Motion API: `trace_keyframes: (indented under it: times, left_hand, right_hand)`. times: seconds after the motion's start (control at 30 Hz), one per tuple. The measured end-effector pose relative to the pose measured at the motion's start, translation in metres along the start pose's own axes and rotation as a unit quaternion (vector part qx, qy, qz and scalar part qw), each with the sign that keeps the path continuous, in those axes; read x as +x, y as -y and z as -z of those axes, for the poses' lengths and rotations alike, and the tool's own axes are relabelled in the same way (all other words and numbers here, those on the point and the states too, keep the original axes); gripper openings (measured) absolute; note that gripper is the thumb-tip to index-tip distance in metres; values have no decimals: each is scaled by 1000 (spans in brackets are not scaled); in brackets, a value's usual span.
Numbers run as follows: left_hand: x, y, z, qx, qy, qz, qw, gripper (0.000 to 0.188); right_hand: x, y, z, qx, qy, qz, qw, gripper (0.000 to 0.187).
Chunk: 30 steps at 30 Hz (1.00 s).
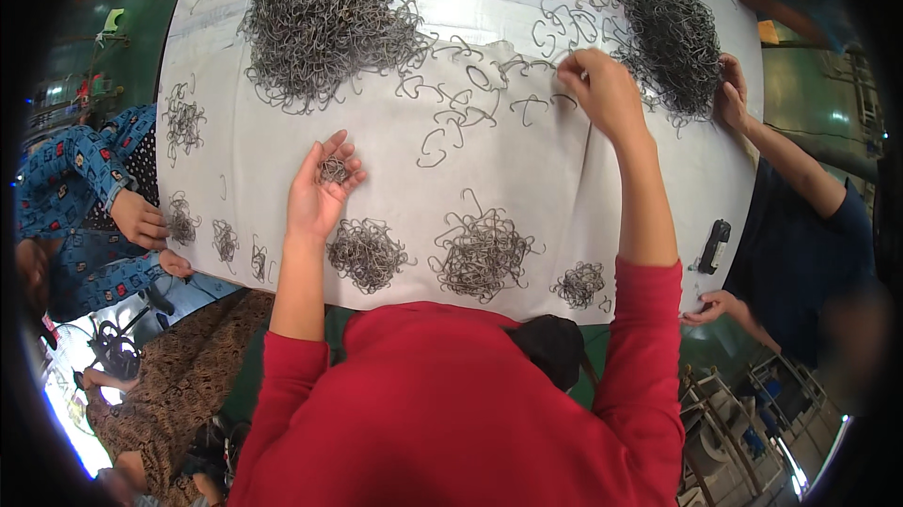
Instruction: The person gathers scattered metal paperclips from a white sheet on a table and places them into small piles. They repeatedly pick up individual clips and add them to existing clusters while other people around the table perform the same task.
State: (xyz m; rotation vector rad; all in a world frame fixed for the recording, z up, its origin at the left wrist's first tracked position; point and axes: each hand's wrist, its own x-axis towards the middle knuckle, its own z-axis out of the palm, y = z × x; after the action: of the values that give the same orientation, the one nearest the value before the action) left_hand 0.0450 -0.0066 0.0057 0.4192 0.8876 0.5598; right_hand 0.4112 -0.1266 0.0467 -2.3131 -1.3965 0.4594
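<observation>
In the head view, my left forearm rises almost straight from the lower edge, left of centre, and my left grip [316, 195] is turned palm up above the table [527, 168]. Its fingers curl loosely around a small bunch of wire hooks [333, 170], holding it cupped, just beyond the near-left pile [367, 255].

My right arm reaches farther forward, the forearm slanting up and a little leftward. My right grip [607, 93] has its back uppermost, wrist bent, fingers and thumb pointing down and left to the loose hooks [466, 115], between the far-left pile [324, 27] and the far-right pile [670, 37]. The fingertips come together beside one hook; whether they pinch it I cannot tell.
</observation>
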Motion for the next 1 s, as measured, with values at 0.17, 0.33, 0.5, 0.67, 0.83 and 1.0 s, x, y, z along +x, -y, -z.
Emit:
trace_keyframes:
  times: [0.17, 0.33, 0.5, 0.67, 0.83, 1.0]
  left_hand:
    - [-3, 1, 0, 2, -22, -6, 1000, 41]
    - [-2, 1, -3, 2, -20, 6, 1000, 41]
    - [-4, 7, -22, 12, -6, 31, 999, 41]
    - [1, 27, -64, 34, 57, 85, 994, 42]
    - [3, 40, -89, 58, 81, 117, 988, 41]
    - [0, 46, -83, 56, 88, 116, 988, 41]
  right_hand:
    - [37, 8, -4, -66, 107, -44, 991, 12]
    - [29, 3, -13, -131, 56, 26, 989, 11]
    - [9, 2, -10, -62, -35, 13, 997, 12]
    - [14, -4, -6, -6, 10, -28, 1000, 13]
    - [31, 4, -6, -43, 65, -21, 997, 13]
    - [38, 3, -9, -155, 121, 40, 980, 11]
